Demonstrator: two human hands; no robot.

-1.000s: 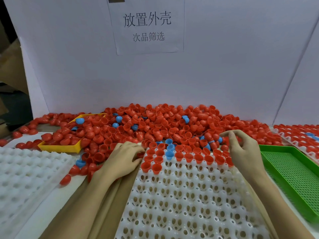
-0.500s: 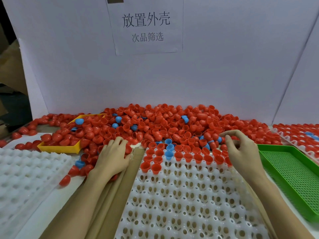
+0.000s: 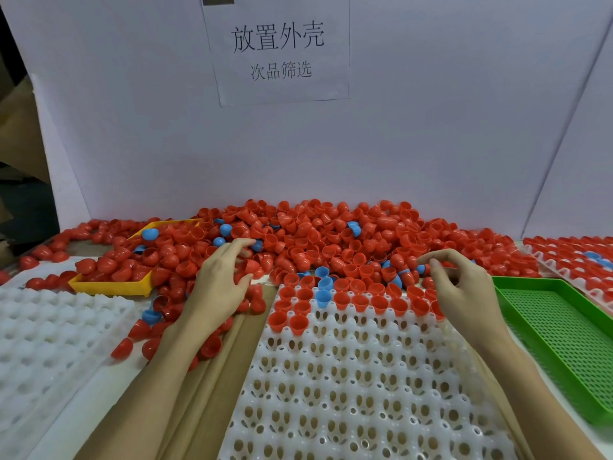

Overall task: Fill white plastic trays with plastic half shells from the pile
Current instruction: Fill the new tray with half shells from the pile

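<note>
Shells (image 3: 331, 240) light, stiff, slick; I pinch rims. Left hand (image 3: 219, 283) spread on pile at 10 o'clock; right hand (image 3: 464, 290) curled loosely, apparently empty, over tray (image 3: 365, 376).

The left hand (image 3: 220, 287) is covering part of the pile of half shells (image 3: 331, 237), so whether its fingers are gripping a shell is not showing. The right hand (image 3: 464, 287), right of that pile, is hiding the far right sockets of the white tray (image 3: 365, 393), and anything between its curled fingertips is too small to tell. The bottom edge is cutting off this tray and both forearms. Right of the pile, the right edge is cropping the green tray (image 3: 564, 343).
</note>
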